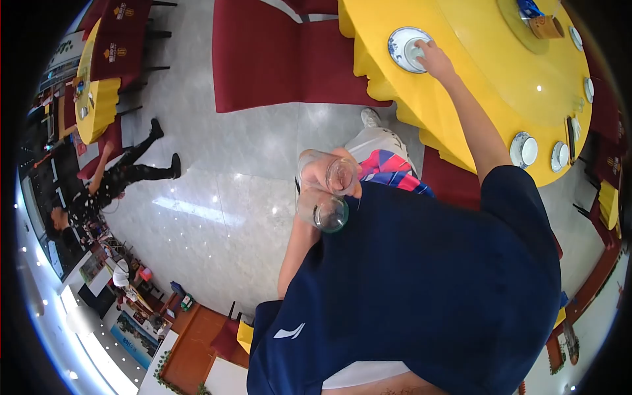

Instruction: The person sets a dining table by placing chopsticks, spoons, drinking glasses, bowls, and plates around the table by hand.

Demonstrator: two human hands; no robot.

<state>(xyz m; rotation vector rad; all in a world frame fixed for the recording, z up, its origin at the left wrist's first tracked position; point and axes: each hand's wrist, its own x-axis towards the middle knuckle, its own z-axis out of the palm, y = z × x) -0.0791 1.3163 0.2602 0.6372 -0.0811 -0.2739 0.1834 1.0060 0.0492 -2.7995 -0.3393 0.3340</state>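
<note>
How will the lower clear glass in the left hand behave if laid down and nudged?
Lower clear glass: likely stiff and fragile, given its transparent, glassy wall. Its round shape suggests rolling on its side. Smooth, shiny surface could slip in the left hand.

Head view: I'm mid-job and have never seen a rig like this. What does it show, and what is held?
There is no machine here: a person works bare-handed, and this single picture comes from a camera on their head, looking forward and down. The left hand holds two clear glasses. The right hand reaches over the yellow-covered table, fingers at a small vessel on a blue-patterned plate; whether it grips firmly, I can't tell. More white dishes sit elsewhere on the table.
</note>
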